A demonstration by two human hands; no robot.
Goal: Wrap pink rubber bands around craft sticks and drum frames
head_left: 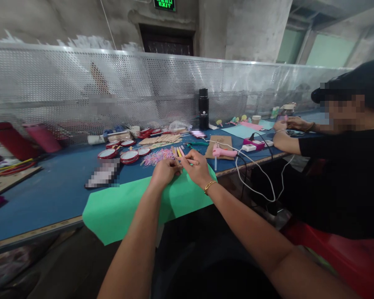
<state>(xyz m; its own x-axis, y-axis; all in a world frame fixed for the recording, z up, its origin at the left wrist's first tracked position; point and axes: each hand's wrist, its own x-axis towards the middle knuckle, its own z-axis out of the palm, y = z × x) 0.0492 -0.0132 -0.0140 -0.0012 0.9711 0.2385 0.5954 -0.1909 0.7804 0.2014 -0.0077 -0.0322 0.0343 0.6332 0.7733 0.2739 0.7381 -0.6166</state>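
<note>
Both hands meet above a green sheet (121,203) that hangs over the table's front edge. My left hand (166,172) is closed on a thin wooden stick (175,153) that points up and away. Pinched in my right hand (198,168) is a pinkish pen (191,162), its tip side toward the left fingers. Just beyond the hands lie several markers (180,150) and a heap of pink and purple strings (157,157). The small contact between pen and stick is hidden by the fingers.
Small red-rimmed drums (130,156) and wooden sticks (163,140) lie behind left. A black bottle (203,110) stands at the back. To the right are a pink glue gun (224,152), white cables (262,178) and a seated person (345,145) at the same table.
</note>
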